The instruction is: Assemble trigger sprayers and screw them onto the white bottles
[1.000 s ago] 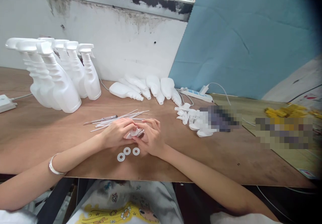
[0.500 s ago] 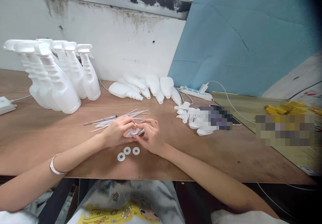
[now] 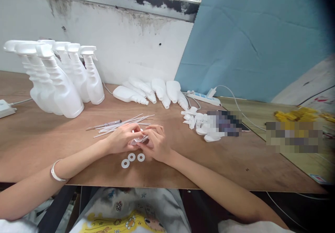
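My left hand (image 3: 123, 137) and my right hand (image 3: 157, 144) meet over the middle of the wooden table. Between them is a white plastic spray trigger head (image 3: 136, 140), partly covered by my fingers. Both hands are closed on it, with the fingertips near its round opening. Just below lie three flat white washers, a left one (image 3: 125, 163), a middle one (image 3: 131, 157) and a right one (image 3: 141, 157). Behind my left hand, several thin white tubes (image 3: 104, 131) lie in a loose bundle beside a slim screwdriver (image 3: 106, 124).
Several assembled white spray bottles (image 3: 65, 95) stand at the left. White bottles without heads (image 3: 128, 94) lie along the wall. Loose trigger heads (image 3: 192, 117) are piled at the right, near a blurred phone. Behind them sits a power strip (image 3: 204, 97) with a cable.
My left fingers have shifted slightly over the trigger head, and it has tilted a little between my hands. The washers, tubes and bottles lie as before.
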Available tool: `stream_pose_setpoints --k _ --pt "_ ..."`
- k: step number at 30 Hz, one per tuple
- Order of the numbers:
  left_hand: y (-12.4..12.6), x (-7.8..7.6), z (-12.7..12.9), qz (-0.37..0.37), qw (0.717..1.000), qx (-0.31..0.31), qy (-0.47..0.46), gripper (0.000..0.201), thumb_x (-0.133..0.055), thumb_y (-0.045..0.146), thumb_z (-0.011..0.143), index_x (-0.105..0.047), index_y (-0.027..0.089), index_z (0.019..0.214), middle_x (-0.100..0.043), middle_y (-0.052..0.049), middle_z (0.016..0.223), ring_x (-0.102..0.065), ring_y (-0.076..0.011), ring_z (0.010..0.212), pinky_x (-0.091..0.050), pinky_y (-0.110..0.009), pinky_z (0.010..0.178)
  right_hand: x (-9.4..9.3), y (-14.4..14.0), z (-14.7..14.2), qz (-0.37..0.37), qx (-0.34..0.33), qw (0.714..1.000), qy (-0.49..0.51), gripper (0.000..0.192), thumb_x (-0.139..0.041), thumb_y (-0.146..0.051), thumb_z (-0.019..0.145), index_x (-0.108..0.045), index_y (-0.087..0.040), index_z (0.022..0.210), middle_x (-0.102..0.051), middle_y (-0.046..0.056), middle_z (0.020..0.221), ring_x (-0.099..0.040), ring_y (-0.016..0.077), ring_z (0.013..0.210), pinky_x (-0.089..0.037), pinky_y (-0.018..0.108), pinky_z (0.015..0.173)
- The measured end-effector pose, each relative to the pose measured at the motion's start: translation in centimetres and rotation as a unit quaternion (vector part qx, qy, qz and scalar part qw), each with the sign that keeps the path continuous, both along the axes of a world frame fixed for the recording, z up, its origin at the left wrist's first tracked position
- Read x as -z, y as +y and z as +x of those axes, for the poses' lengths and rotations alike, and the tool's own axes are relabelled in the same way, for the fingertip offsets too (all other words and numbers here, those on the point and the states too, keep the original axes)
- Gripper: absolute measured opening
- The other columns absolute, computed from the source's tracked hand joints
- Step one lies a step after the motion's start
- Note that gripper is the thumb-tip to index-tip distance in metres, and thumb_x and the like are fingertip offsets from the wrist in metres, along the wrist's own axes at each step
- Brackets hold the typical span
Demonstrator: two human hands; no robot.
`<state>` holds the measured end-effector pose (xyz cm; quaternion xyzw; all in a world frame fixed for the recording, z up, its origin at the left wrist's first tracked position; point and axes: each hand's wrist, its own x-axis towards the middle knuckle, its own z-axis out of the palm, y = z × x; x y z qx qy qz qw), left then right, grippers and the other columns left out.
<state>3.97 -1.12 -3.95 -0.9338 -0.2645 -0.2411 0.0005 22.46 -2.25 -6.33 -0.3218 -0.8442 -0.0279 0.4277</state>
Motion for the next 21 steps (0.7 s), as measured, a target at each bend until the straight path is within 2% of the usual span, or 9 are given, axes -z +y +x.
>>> stream_pose_setpoints --k 5,8,12,16,21 --pt "-0.1 0.0 0.0 0.001 1.000 -0.004 0.013 0.015 -0.053 0.028 0.079 -0.058 0.018 0.087 -0.053 -0.007 0.091 -0.050 -0.0165 0.079 -0.040 -0.027 0.072 -0.4 -0.2 0.3 -0.021 -0.007 1.000 0.000 0.023 -0.055 -0.039 0.076 -0.057 -0.019 0.087 -0.065 0.004 0.080 -0.053 0.0206 0.086 -0.037 0.036 0.077" --pt "-0.1 0.1 0.0 -0.007 1.000 -0.003 0.017 0.014 -0.053 0.023 0.077 -0.058 0.019 0.089 -0.054 -0.006 0.095 -0.052 -0.0168 0.083 -0.040 -0.028 0.076 -0.7 0.2 0.6 -0.073 -0.022 0.995 0.072 0.016 -0.045 -0.030 0.083 -0.057 -0.019 0.084 -0.065 0.003 0.079 -0.054 0.0165 0.076 -0.041 0.032 0.072" --pt "0.0 0.0 -0.1 -0.024 1.000 -0.002 0.017 0.013 -0.051 0.021 0.076 -0.057 0.018 0.088 -0.056 -0.006 0.097 -0.052 -0.0165 0.082 -0.039 -0.027 0.076 -0.4 2.3 1.6 -0.154 0.043 0.975 0.157 0.019 -0.040 -0.024 0.086 -0.058 -0.019 0.083 -0.064 0.003 0.080 -0.055 0.0150 0.075 -0.043 0.029 0.069" --pt "0.0 -0.3 -0.2 -0.030 0.999 0.015 0.015 0.011 -0.048 0.024 0.081 -0.056 0.018 0.085 -0.057 -0.006 0.094 -0.052 -0.0161 0.081 -0.039 -0.027 0.074 0.1 4.5 2.7 -0.166 0.081 0.979 0.081 0.016 -0.047 -0.017 0.081 -0.062 -0.020 0.086 -0.066 0.002 0.085 -0.054 0.0173 0.079 -0.042 0.032 0.072" --pt "0.0 -0.4 -0.1 -0.025 0.999 0.026 0.014 0.013 -0.047 0.025 0.082 -0.056 0.017 0.088 -0.058 -0.006 0.095 -0.053 -0.0166 0.084 -0.039 -0.028 0.075 0.1 4.8 2.9 -0.165 0.088 0.981 -0.045 0.016 -0.054 -0.018 0.079 -0.064 -0.020 0.091 -0.067 0.003 0.086 -0.052 0.0187 0.083 -0.039 0.034 0.075"
